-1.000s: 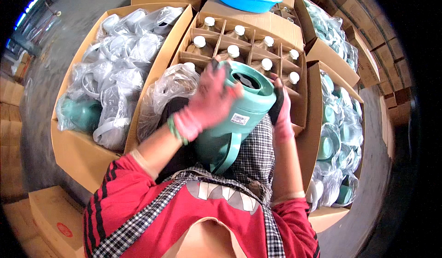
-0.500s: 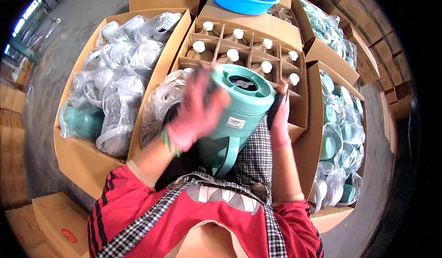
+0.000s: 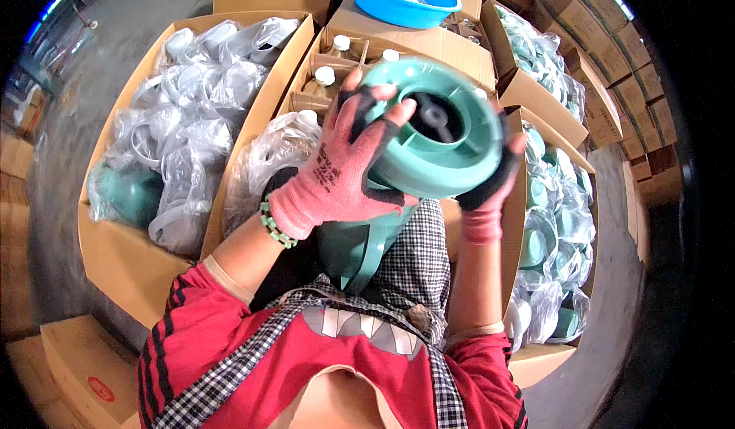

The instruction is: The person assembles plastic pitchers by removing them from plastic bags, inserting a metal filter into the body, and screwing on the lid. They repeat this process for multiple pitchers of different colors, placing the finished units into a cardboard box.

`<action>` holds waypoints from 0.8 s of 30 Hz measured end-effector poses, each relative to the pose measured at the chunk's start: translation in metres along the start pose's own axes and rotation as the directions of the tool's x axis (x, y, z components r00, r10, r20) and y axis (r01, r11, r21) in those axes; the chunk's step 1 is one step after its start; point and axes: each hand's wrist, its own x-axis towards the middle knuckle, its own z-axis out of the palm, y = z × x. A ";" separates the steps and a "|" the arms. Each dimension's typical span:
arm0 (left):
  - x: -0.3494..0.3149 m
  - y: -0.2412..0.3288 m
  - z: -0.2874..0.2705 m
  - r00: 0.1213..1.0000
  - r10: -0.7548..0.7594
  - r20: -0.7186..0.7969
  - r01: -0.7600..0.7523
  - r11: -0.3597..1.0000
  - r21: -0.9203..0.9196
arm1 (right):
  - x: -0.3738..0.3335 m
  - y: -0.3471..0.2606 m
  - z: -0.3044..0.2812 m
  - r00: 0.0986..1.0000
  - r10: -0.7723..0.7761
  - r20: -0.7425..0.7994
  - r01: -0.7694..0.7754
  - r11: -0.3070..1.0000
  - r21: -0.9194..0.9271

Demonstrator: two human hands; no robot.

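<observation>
A green plastic jug body [image 3: 348,257] with a handle stands bottom end up between my legs. Its round green base [image 3: 452,161], with a dark recess and a grey hub in the middle, is tilted and fills the space between my hands. My left hand [image 3: 337,161], in a pink and black glove with bare fingertips, is closed on the base's left side, fingers on the rim and thumb lower down. Against the right side, my gloved right hand [image 3: 494,188] grips the edge, its fingers partly hidden. Whether base and body still touch is hidden behind my left hand.
Ahead is a divided carton [image 3: 306,69] of bottles with white caps [image 3: 325,76]. A blue basin [image 3: 398,4] of small white pieces rests beyond it. Cartons of plastic-wrapped grey parts [image 3: 184,134] and green parts [image 3: 551,245] flank me. A crumpled plastic bag [image 3: 272,153] lies beside my left wrist.
The green base has come up and to the right, tilting and looking larger. My left hand has moved onto its rim. My right hand has shifted right and lower with it.
</observation>
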 end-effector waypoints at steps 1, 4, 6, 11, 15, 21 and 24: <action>0.004 0.002 -0.005 0.998 0.037 0.052 -0.039 0.998 0.044 | 0.002 -0.016 0.013 0.998 -0.036 0.042 0.033 0.997 0.066; 0.001 -0.015 -0.004 0.963 -0.206 -0.173 0.129 0.917 -0.377 | -0.001 -0.008 0.048 0.945 -0.290 0.149 0.326 0.869 -0.373; -0.004 -0.014 -0.001 0.832 -0.549 -0.080 0.264 0.519 -0.813 | -0.003 0.003 0.056 0.824 -0.399 0.403 0.563 0.486 -0.669; -0.022 -0.015 -0.001 0.774 -0.617 -0.142 0.168 0.415 -0.894 | 0.015 0.007 0.075 0.725 -0.020 0.688 0.678 -0.150 -0.719; -0.037 -0.033 -0.005 0.755 -0.567 -0.330 0.145 0.635 -0.759 | 0.030 0.014 0.088 0.671 0.742 -0.006 -0.640 0.574 -0.511; -0.048 -0.048 -0.016 0.635 -0.604 -0.481 0.114 0.690 -0.715 | 0.040 0.062 0.105 0.911 0.192 0.366 0.242 0.470 -0.849; -0.069 -0.091 -0.029 0.409 -0.843 -0.349 -0.025 0.372 -0.928 | 0.061 0.062 0.114 0.640 0.765 0.071 -0.520 0.500 -0.692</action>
